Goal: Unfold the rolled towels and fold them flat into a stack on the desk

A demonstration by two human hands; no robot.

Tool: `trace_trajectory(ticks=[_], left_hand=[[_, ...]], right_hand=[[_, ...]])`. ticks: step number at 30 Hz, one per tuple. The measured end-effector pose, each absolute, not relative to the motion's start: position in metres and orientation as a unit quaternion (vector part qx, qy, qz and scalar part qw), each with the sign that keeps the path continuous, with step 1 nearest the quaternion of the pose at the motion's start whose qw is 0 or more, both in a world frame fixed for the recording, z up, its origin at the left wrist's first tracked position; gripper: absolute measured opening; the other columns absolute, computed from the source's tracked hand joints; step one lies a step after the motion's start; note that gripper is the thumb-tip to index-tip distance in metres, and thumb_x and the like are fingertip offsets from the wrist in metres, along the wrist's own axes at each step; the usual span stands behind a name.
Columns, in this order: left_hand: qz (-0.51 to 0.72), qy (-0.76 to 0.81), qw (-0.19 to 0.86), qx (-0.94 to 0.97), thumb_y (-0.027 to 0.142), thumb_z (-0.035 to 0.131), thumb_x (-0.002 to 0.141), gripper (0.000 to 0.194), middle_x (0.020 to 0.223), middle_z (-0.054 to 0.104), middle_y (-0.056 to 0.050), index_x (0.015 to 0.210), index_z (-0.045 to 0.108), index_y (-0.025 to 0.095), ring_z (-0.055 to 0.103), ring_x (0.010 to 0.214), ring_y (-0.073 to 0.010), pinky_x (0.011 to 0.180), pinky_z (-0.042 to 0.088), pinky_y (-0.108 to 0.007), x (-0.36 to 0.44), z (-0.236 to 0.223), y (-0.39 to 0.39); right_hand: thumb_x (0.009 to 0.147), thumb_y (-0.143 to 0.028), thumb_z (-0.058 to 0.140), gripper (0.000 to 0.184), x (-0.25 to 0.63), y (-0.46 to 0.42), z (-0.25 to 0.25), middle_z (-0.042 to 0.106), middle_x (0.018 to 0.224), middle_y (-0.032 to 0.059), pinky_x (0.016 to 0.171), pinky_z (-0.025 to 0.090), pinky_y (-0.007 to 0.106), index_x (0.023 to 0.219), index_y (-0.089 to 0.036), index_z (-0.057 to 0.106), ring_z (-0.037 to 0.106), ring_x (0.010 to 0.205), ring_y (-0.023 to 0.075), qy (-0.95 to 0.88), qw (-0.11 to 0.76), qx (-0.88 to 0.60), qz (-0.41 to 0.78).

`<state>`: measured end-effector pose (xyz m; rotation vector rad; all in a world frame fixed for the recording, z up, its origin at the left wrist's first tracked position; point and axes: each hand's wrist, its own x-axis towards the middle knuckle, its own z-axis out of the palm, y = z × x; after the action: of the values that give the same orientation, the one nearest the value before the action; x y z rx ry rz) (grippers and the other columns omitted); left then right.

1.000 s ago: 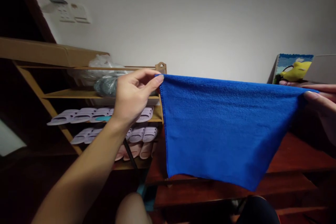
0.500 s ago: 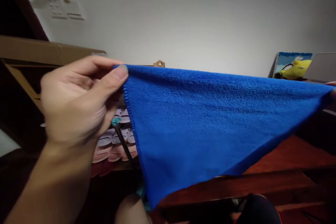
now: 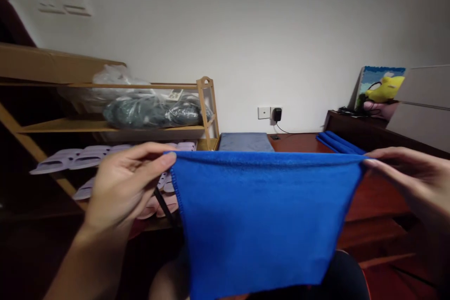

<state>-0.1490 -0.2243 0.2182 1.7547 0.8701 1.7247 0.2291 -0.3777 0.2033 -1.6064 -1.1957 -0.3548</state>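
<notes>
A bright blue cloth [image 3: 263, 215] hangs stretched between my two hands, its top edge almost level. My left hand [image 3: 130, 180] pinches the upper left corner between thumb and fingers. At the upper right corner, my right hand [image 3: 415, 173] pinches the cloth the same way. Stitching runs down the left side of the cloth, and its lower part hangs over my legs. Behind it, more blue cloths [image 3: 337, 142], folded or rolled, lie on the red-brown wooden surface [image 3: 298, 140], near a flat grey-blue cushion or folded piece [image 3: 244, 142].
At left stands a wooden rack [image 3: 207, 117] with pale slippers [image 3: 89, 155], a plastic-wrapped bundle [image 3: 151, 110] and a cardboard box [image 3: 59, 65]. A black plug [image 3: 277, 114] sits in the wall socket. A picture [image 3: 379, 79], a yellow plush toy [image 3: 386, 89] and white drawers [image 3: 422, 108] are at right.
The cloth and both hands have moved lower in view. My right hand has come inward from the right edge, and the cloth now hangs as a near-rectangle instead of a slanted triangle.
</notes>
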Motion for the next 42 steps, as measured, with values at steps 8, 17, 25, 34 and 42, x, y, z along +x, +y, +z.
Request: trace_trajectory(ticks=[8, 17, 25, 34, 42], left_hand=[[0.547, 0.327, 0.35, 0.686, 0.036, 0.077, 0.064, 0.023, 0.081, 0.072, -0.005, 0.077, 0.074, 0.018, 0.064, 0.078, -0.022, 0.073, 0.051, -0.031, -0.13, 0.16, -0.151], [0.476, 0.362, 0.377, 0.708, 0.048, 0.072, 0.062, 0.039, 0.078, 0.07, -0.005, 0.081, 0.071, 0.015, 0.062, 0.073, -0.0187, 0.069, 0.046, -0.027, -0.101, 0.108, -0.072], [0.385, 0.406, 0.311, 0.768, 0.038, 0.063, 0.065, 0.024, 0.057, 0.061, -0.002, 0.061, 0.065, 0.014, 0.054, 0.057, -0.0163, 0.058, 0.039, -0.026, -0.084, 0.07, -0.035], [0.277, 0.409, 0.233, 0.838, 0.028, 0.061, 0.07, 0.016, 0.05, 0.051, 0.005, 0.059, 0.061, 0.017, 0.05, 0.053, -0.0136, 0.055, 0.033, -0.023, -0.083, 0.062, -0.024], [0.289, 0.494, 0.154, 0.805, 0.016, 0.055, 0.077, 0.012, 0.059, 0.056, 0.002, 0.067, 0.061, 0.017, 0.055, 0.063, -0.0147, 0.06, 0.036, -0.024, -0.064, 0.056, -0.004]], right_hand=[[0.064, -0.057, 0.07, 0.044, 0.266, -0.315, 0.161, 0.069, 0.081, 0.0057, 0.069, 0.05, 0.025, 0.08, -0.016, 0.068, 0.064, 0.074, 0.0169, -0.552, 0.521, -0.651, -0.009], [0.069, -0.057, 0.061, 0.039, 0.3, -0.229, 0.111, 0.066, 0.077, 0.0047, 0.07, 0.047, 0.031, 0.079, -0.019, 0.061, 0.062, 0.073, 0.0196, -0.589, 0.448, -0.671, 0.033], [0.075, -0.042, 0.058, 0.025, 0.3, -0.174, 0.054, 0.061, 0.071, 0.0015, 0.065, 0.047, 0.027, 0.073, -0.018, 0.054, 0.059, 0.068, 0.0141, -0.584, 0.408, -0.695, 0.093], [0.088, -0.034, 0.055, 0.023, 0.317, -0.144, 0.011, 0.062, 0.076, -0.0006, 0.059, 0.049, 0.024, 0.091, -0.012, 0.059, 0.057, 0.06, 0.008, -0.562, 0.288, -0.749, 0.199], [0.089, -0.035, 0.053, 0.023, 0.317, -0.114, 0.023, 0.062, 0.098, 0.0037, 0.084, 0.048, 0.036, 0.097, -0.014, 0.06, 0.059, 0.091, 0.0148, -0.593, 0.218, -0.767, 0.113]])
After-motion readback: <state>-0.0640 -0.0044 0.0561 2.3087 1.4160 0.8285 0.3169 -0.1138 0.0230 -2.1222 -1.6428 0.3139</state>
